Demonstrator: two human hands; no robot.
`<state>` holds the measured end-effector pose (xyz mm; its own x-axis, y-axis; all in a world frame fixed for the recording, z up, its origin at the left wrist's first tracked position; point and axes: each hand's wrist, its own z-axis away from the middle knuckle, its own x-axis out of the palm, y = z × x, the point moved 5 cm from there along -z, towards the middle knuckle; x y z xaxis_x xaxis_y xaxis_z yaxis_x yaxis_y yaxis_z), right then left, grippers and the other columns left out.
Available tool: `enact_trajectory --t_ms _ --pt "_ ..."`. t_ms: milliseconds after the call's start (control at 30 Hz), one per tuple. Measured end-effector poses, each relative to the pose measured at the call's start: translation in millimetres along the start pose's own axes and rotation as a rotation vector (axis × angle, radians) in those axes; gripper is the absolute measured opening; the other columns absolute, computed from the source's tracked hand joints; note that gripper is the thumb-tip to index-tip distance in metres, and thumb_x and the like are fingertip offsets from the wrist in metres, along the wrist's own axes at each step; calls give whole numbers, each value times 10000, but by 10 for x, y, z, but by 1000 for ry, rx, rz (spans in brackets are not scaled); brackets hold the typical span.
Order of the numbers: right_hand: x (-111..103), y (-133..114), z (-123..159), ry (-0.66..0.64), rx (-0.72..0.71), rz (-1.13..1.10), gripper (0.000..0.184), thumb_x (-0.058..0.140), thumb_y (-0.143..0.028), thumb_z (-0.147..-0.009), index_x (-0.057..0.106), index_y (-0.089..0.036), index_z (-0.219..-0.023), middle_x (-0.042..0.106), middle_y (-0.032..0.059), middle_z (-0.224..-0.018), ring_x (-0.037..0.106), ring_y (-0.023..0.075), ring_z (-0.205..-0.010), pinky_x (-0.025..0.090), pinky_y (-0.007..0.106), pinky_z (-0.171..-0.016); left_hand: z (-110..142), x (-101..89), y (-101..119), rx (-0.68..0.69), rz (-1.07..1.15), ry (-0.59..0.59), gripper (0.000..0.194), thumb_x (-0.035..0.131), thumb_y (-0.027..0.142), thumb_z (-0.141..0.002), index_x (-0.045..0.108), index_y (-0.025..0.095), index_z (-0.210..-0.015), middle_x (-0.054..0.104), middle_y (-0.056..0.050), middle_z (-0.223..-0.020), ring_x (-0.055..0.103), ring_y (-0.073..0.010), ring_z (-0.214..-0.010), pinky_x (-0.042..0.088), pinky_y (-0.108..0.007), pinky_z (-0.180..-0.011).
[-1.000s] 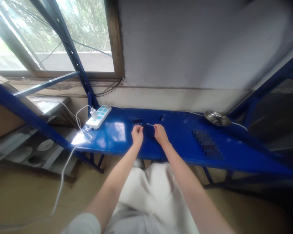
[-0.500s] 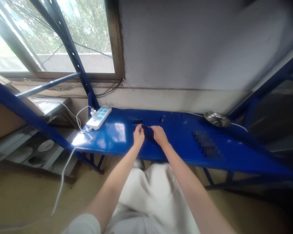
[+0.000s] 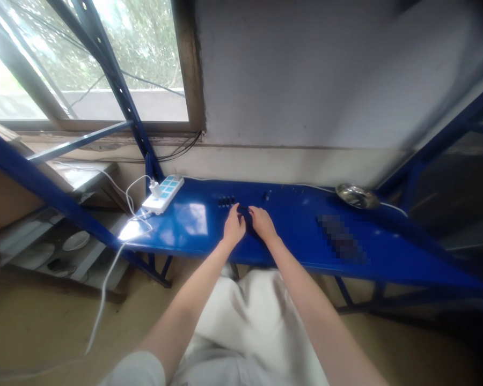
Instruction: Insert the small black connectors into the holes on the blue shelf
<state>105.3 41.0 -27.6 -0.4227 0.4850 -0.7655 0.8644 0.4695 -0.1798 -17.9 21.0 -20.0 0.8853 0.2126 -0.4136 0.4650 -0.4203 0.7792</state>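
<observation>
My left hand and my right hand meet close together over the blue table. Between their fingertips is a small, dark, slim object; its kind is too small to make out. The fingers of both hands are closed on it and partly hide it. Just beyond my left hand, several short black pieces stand in a row. A small dark and clear piece lies farther back, past my right hand.
A white power strip with a plugged-in charger sits at the table's left end. A shiny metal dish stands at the back right. A blurred-out dark item lies on the right. Blue frame posts rise at the left.
My left hand has moved right, toward my right hand. The slim object, stretched between the hands before, now shows only as a short dark part between the fingertips.
</observation>
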Motion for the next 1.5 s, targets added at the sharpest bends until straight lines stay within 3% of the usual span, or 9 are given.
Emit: enact_trajectory --t_ms 300,967,1333,1500 --pt "-45 21 15 61 12 -60 385 248 -218 -912 520 -119 -1166 636 143 -965 562 219 -824 459 383 -758 17 45 12 54 -25 -98 533 388 104 -797 306 152 -1321 464 -139 -1272 550 -183 -1012 445 -375 -908" --pt "-51 87 33 100 35 -99 363 274 -240 -910 557 -130 -1109 639 134 -963 571 215 -809 461 382 -758 10 57 -40 131 164 -116 611 366 2 -728 375 203 -1305 396 -92 -1359 557 -142 -1005 437 -346 -936" --pt "-9 30 0 4 29 -120 352 269 -240 -904 550 -130 -1085 622 148 -943 556 231 -820 457 396 -739 45 13 158 140 103 -141 565 368 28 -747 405 225 -1275 405 -79 -1355 569 -141 -958 469 -336 -886" --pt "-30 42 2 -18 66 -157 291 322 -251 -892 566 -162 -1023 625 114 -891 552 216 -777 460 370 -712 57 -4 217 150 70 -156 526 369 36 -748 462 234 -1227 451 -67 -1313 577 -136 -932 471 -323 -876"
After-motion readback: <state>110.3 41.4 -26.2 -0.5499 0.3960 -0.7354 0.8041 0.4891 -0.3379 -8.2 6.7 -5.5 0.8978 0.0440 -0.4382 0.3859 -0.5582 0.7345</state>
